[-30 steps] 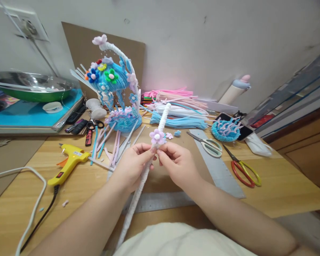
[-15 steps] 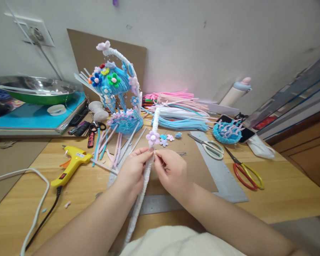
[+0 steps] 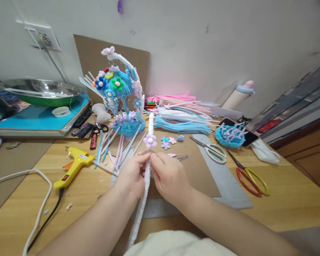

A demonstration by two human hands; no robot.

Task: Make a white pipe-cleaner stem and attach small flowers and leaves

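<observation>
A long white rod wrapped in fuzzy pipe cleaner (image 3: 141, 209) runs from my lap up between my hands. On its upper part sits a lilac flower (image 3: 150, 140) with a pale centre. My left hand (image 3: 134, 170) is closed around the rod just below the flower. Pinched at the same spot from the other side is my right hand (image 3: 170, 174), its fingertips against the rod; whether it holds a small piece there is hidden. Beyond my hands lie several small blue and pink flowers (image 3: 165, 145) on the cardboard (image 3: 200, 177).
At left lies a yellow glue gun (image 3: 76, 167) with its cord. Pale-handled scissors (image 3: 214, 153) and red-and-yellow scissors (image 3: 252, 183) lie at right. A blue flowered jellyfish ornament (image 3: 120, 87) stands behind, beside pipe cleaner bundles (image 3: 182, 124). A blue woven piece (image 3: 229, 135) sits at right.
The rod's top has tilted slightly left and lower in view. My right fingers have closed in nearer to the rod beneath the flower. The whole view has shifted a little.
</observation>
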